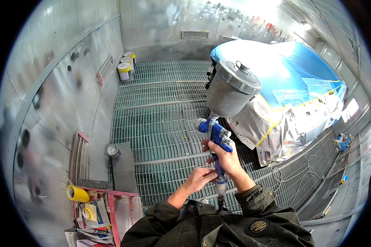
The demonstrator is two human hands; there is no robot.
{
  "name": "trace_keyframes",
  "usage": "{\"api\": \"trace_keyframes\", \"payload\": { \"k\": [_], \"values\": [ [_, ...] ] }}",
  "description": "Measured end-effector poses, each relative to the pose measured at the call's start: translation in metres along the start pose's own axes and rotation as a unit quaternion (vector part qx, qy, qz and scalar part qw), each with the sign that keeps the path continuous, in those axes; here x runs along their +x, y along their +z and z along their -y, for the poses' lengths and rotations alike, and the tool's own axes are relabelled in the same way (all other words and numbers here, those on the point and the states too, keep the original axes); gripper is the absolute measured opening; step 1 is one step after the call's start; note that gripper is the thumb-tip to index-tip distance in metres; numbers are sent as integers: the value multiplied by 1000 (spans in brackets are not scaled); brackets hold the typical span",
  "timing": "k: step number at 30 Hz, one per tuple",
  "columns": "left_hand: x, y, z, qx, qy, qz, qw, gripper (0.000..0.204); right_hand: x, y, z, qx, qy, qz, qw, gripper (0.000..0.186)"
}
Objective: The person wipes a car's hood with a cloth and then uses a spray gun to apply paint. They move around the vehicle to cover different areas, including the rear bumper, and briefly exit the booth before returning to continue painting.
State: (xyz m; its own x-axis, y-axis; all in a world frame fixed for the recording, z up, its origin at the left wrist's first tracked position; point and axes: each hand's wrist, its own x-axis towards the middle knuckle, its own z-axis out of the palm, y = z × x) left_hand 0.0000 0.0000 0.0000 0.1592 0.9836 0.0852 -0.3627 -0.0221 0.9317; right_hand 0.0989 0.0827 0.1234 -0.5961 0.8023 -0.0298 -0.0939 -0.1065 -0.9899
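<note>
Over floor grating (165,133), R hand (228,158) wraps spray gun (216,132), L hand (197,180) pinches handle (219,168) btm; prob. best kept upright.

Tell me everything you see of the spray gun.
The spray gun has a glossy blue body with silvery knobs and a nozzle facing left. On top sits a dull grey, metal-looking cup, tilted right, its lid on. The right hand grips the handle; the left hand touches the handle's lower end, above a fitting. It is held above the floor grating; the cup's contents are hidden.
</note>
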Motion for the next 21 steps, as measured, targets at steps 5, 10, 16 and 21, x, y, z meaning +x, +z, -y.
{"api": "trace_keyframes", "payload": {
  "k": [5, 10, 16, 21],
  "values": [
    [-6, 0, 4, -19, 8, 14, 1000, 30, -3, 6, -6, -7, 9, -29, 1000, 29],
    [-10, 4, -7, -59, -1, -7, 998, 26, -5, 15, -1, -7, 9, -43, 999, 27],
    [-12, 9, -6, -108, -11, -4, 994, 26, -12, 13, -1, -25, 8, -45, 999, 23],
    [-15, 9, -4, -124, -16, 21, 992, 29, -16, 17, -2, -22, -4, -46, 999, 22]
  ]
}}
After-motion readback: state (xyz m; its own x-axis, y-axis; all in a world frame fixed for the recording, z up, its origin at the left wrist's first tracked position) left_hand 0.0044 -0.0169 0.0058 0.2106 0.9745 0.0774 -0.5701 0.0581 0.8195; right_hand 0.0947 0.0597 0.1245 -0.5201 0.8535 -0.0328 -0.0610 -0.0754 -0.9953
